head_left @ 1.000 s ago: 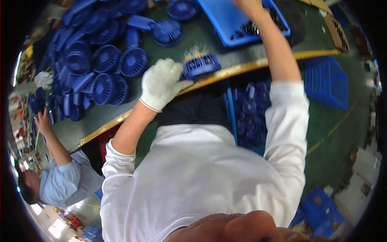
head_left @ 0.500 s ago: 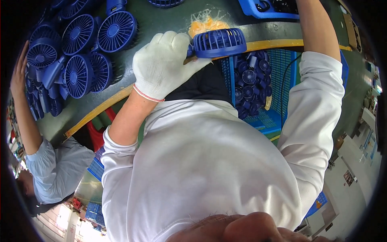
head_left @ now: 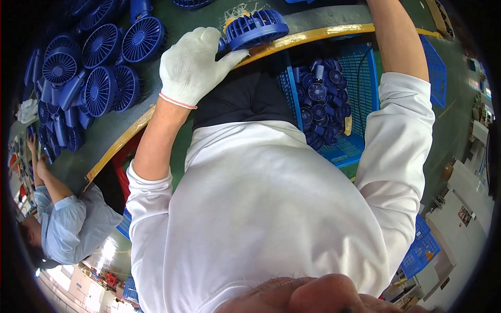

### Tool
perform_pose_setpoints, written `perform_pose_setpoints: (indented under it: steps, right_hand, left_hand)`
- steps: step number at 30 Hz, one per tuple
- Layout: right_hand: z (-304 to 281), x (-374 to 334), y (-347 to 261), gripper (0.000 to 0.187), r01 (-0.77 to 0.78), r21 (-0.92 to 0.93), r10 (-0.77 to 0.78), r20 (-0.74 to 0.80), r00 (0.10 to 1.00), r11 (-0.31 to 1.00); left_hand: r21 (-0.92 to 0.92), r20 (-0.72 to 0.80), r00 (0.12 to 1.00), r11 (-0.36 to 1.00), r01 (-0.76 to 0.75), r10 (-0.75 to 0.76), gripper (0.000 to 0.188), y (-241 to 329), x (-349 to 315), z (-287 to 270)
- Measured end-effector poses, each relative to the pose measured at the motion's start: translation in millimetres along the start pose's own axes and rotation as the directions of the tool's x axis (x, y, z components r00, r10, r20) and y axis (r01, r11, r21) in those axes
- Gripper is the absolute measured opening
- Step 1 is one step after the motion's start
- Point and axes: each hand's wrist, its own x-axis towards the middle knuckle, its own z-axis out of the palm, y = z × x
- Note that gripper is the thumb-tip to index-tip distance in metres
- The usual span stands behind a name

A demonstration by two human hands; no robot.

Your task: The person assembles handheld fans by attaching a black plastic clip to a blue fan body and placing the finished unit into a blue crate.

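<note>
My left hand (head_left: 189, 68), in a white knitted glove, is closed round the handle of a blue handheld fan (head_left: 257, 31). The fan's round caged head points right, seen side-on above the table's yellow edge. Behind it, partly hidden, is a patch of yellow-orange material with whitish strands (head_left: 237, 18). My right forearm (head_left: 401, 41) stretches up past the top of the picture, so my right hand is out of sight. Several more blue fans (head_left: 100, 46) lie heaped on the table to the left of my gloved hand.
Below the table edge stands a blue plastic crate (head_left: 371, 78) holding many small blue fan pieces (head_left: 318, 93). A co-worker (head_left: 73, 219) in a light blue shirt works at the far left. Further blue crates (head_left: 421, 248) stand at the lower right.
The view has shifted, so the table things sit higher. My left hand still grips the fan, whose head is now tilted. The co-worker's arm has drawn down from the heap.
</note>
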Motion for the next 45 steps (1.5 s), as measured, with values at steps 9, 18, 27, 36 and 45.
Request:
perform_pose_setpoints:
  steps: [9,18,27,36,45]
  right_hand:
    - [2.8,-32.6,53.3,0.01,0.153,-0.92,-0.843,-0.251,0.477,0.36]
    - [56.0,-49.9,-8.0,0.02,0.21,-0.615,-0.411,-0.205,0.888,0.76]
    - [101.6,-118.8,-7.6,0.017,0.39,0.181,-0.366,-0.155,0.918,0.903]
    - [232.9,-204.9,0.8,0.014,0.303,0.69,-0.179,-0.248,0.952,0.657]
    - [243.6,-198.6,18.4,0.049,0.246,0.661,-0.024,-0.327,0.945,0.709]
  left_hand:
    - [-0.066,-0.017,1.0,0.998,-0.021,0.02,0.047,10.1,9.0,-4.1]
    - [-0.302,-0.087,0.96,0.925,0.23,-0.267,0.054,-9.8,-1.8,-11.3]
    - [-0.963,0.255,0.867,-0.189,0.19,-0.427,0.027,1.1,-4.6,-1.8]
    - [-0.928,0.246,0.912,0.192,0.32,-0.329,0.047,20.4,-9.0,-9.5]
    - [-0.906,0.382,0.85,0.033,0.422,-0.362,0.041,19.6,-11.0,-7.8]
